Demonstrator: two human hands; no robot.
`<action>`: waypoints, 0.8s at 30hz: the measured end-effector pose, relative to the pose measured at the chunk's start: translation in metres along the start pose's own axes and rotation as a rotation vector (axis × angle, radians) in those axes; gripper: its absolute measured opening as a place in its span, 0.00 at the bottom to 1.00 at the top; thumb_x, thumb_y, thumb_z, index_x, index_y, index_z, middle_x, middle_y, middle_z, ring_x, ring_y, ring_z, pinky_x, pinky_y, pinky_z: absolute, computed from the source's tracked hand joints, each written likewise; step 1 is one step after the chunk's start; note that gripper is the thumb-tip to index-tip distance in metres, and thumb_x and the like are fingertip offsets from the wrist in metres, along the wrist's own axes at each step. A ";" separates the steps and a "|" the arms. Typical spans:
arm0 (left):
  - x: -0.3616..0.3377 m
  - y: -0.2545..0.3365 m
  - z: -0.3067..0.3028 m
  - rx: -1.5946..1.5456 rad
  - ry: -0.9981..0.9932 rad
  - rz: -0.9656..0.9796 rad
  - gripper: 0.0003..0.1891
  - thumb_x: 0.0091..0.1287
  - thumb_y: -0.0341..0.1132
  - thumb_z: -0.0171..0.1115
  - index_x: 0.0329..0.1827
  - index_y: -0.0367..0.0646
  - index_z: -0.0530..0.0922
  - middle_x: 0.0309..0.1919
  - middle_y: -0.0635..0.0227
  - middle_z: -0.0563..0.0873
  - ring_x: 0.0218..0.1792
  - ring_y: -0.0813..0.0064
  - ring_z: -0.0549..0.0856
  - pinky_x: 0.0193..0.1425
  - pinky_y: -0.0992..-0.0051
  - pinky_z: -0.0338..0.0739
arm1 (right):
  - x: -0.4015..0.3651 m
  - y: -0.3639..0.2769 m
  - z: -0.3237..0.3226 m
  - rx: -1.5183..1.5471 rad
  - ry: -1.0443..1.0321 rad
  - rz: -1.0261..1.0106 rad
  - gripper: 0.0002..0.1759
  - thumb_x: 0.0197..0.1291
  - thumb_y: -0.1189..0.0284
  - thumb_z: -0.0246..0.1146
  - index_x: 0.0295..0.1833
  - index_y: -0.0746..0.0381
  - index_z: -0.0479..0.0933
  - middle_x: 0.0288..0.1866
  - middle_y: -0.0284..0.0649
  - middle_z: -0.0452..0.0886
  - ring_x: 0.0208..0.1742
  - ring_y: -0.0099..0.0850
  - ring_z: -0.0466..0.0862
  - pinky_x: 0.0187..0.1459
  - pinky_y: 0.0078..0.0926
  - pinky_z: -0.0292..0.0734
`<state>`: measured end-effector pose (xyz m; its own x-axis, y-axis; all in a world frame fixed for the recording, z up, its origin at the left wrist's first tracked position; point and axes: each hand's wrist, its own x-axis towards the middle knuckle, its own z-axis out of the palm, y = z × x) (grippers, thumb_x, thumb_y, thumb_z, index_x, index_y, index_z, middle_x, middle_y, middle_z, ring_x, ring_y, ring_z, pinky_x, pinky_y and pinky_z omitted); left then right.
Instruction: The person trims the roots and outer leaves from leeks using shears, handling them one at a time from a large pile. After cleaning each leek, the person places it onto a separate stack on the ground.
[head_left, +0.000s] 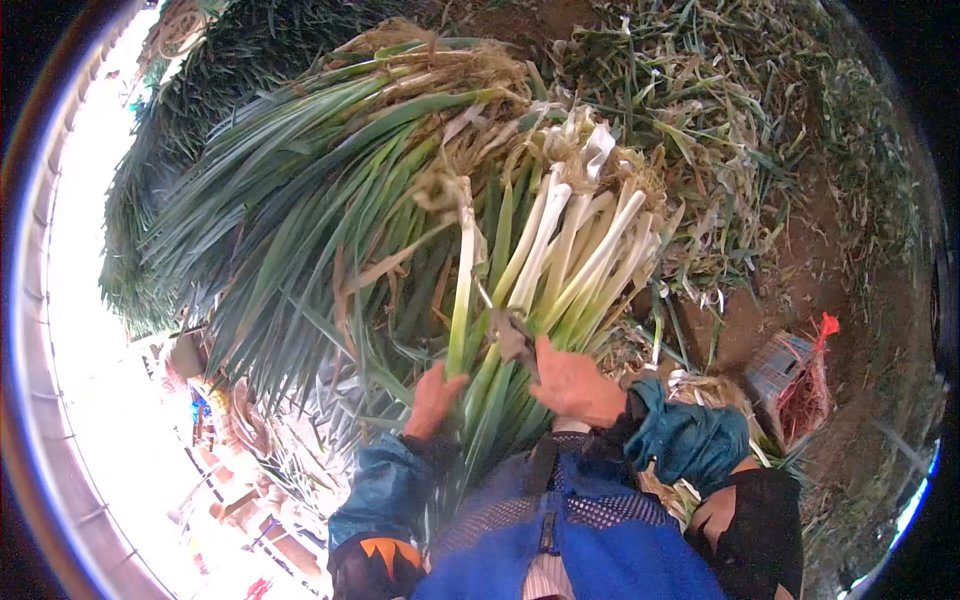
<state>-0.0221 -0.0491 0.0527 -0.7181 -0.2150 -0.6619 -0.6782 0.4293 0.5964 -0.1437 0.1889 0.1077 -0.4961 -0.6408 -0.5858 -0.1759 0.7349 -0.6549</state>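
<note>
My left hand (435,400), at the lower middle, is closed around the green part of a single leek (461,285), which stands out with its white shank and roots away from me. My right hand (577,387) is closed on a grey hand tool (511,336) with a thin shiny metal tip, whose exact kind I cannot tell. The tip points at the held leek's shank. Just beyond the right hand lies a bunch of leeks (570,245) with clean white shanks and roots pointing away. Their green leaves run back toward my body, partly under both hands.
A large heap of leeks (300,190) with dry, earthy roots spreads to the left. Stripped leaves and peelings (700,130) cover the ground at the upper right. A bundle of red netting or string (800,390) rests on the brown soil at right.
</note>
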 end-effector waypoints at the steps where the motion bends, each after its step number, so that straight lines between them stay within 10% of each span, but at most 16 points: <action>1: -0.005 -0.001 0.001 -0.055 -0.014 -0.002 0.21 0.55 0.43 0.60 0.47 0.36 0.76 0.34 0.48 0.82 0.39 0.52 0.81 0.44 0.61 0.72 | -0.002 0.004 0.005 -0.012 0.023 -0.042 0.30 0.52 0.62 0.58 0.51 0.75 0.59 0.30 0.58 0.76 0.32 0.52 0.79 0.32 0.46 0.74; 10: -0.034 0.002 0.006 -0.048 0.015 -0.095 0.18 0.56 0.41 0.59 0.42 0.35 0.77 0.28 0.53 0.81 0.31 0.59 0.81 0.37 0.65 0.73 | 0.091 0.021 0.009 -0.063 0.336 -0.195 0.19 0.51 0.72 0.54 0.45 0.73 0.63 0.25 0.56 0.79 0.27 0.53 0.81 0.28 0.47 0.75; 24: -0.037 0.036 -0.007 -0.254 0.003 -0.057 0.22 0.55 0.36 0.58 0.53 0.37 0.74 0.39 0.58 0.82 0.39 0.70 0.80 0.43 0.72 0.73 | 0.066 0.002 -0.025 0.022 0.145 0.034 0.20 0.53 0.69 0.55 0.45 0.74 0.63 0.30 0.60 0.78 0.34 0.54 0.81 0.36 0.46 0.77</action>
<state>-0.0210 -0.0317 0.1024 -0.6782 -0.2353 -0.6962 -0.7344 0.1823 0.6537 -0.1985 0.1537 0.0795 -0.6196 -0.5753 -0.5339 -0.1392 0.7500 -0.6467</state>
